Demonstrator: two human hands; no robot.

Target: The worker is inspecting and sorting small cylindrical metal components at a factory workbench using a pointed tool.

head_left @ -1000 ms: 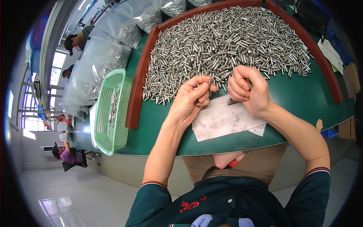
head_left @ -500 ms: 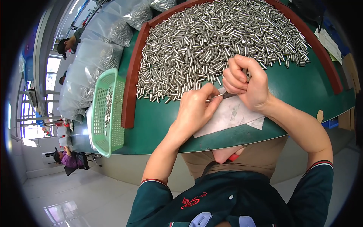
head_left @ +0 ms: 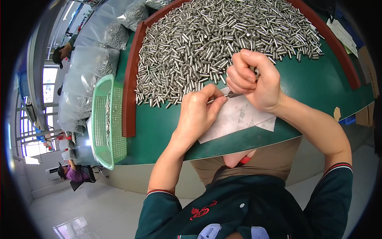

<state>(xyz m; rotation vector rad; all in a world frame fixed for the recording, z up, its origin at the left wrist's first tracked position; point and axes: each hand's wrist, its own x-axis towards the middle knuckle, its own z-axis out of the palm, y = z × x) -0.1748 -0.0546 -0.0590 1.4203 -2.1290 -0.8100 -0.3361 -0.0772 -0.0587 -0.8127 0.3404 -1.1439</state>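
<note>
Head view: both hands meet over a white sheet of paper (head_left: 242,117) lying at the near edge of the green table (head_left: 318,83). The left hand (head_left: 197,113) rests on the paper's left part, its fingers curled shut around a slim metal tool (head_left: 223,96) whose tip points right, toward the other hand. The right hand (head_left: 254,81) is closed in a loose fist just above and to the right of it, the two nearly touching; the tool's tip reaches in under the right hand's curled fingers. That hand seems to pinch a small metal pin, but the piece itself is hidden by the fingers and cannot be made out.

Just beyond both hands lies a wide heap of short silvery metal pins (head_left: 215,44), spread over the table and bounded by a raised red-brown rim (head_left: 129,99). The nearest pins lie beside the left hand's knuckles. A light-green plastic basket (head_left: 107,123) stands outside the rim at the table's left edge, well apart from the hands. Behind it lie clear plastic bags (head_left: 93,59) filled with more pins.
</note>
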